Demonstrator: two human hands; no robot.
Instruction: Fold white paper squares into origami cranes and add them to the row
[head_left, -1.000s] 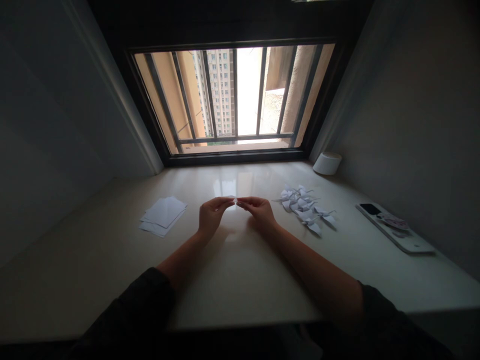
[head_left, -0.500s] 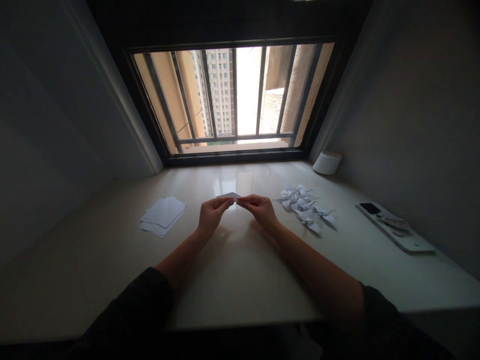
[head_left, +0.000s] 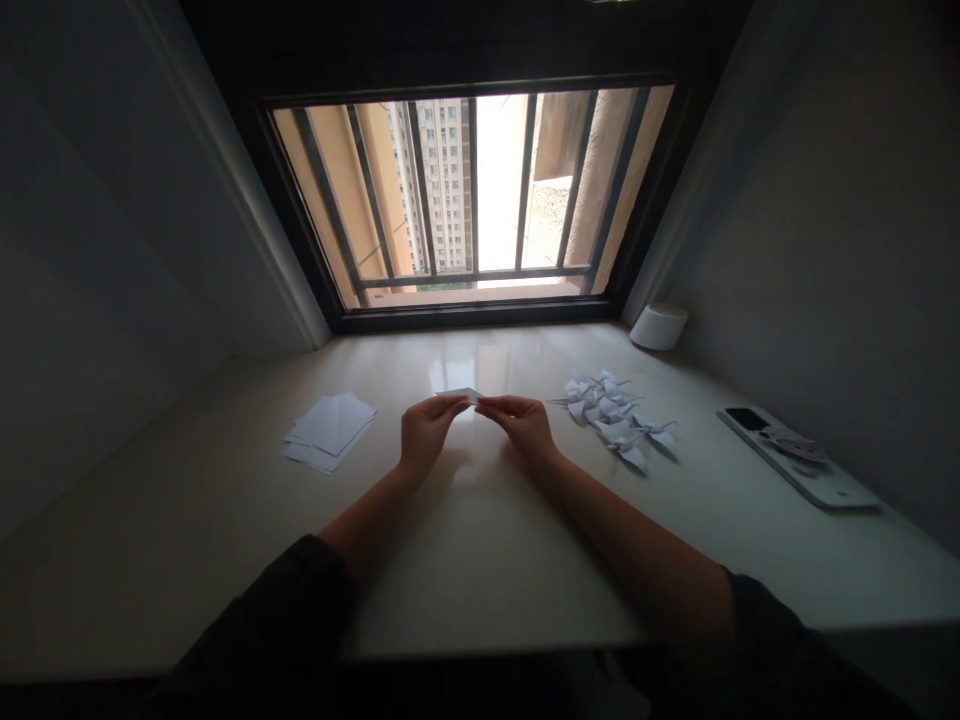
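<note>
A small piece of folded white paper (head_left: 460,392) is held above the pale sill, its far edge rising behind my fingers. My left hand (head_left: 429,428) pinches its near side between thumb and forefinger. From the right, my right hand (head_left: 523,423) pinches the same paper, and the fingertips of both hands almost meet. The lower part of the paper is hidden by my fingers. Right of my hands lies a cluster of several folded paper cranes (head_left: 604,408). To the left rests a small loose stack of white paper sheets (head_left: 331,432).
The pale sill (head_left: 480,560) ends at a front edge below my forearms. A phone (head_left: 799,460) with a ring-like attachment lies at the right. A white rounded object (head_left: 658,327) stands in the back right corner, by the dark-framed barred window (head_left: 480,318).
The folded paper has tilted slightly, and its face looks lighter. Both hands keep their pinch in nearly the same place. The whole view has shifted a little.
</note>
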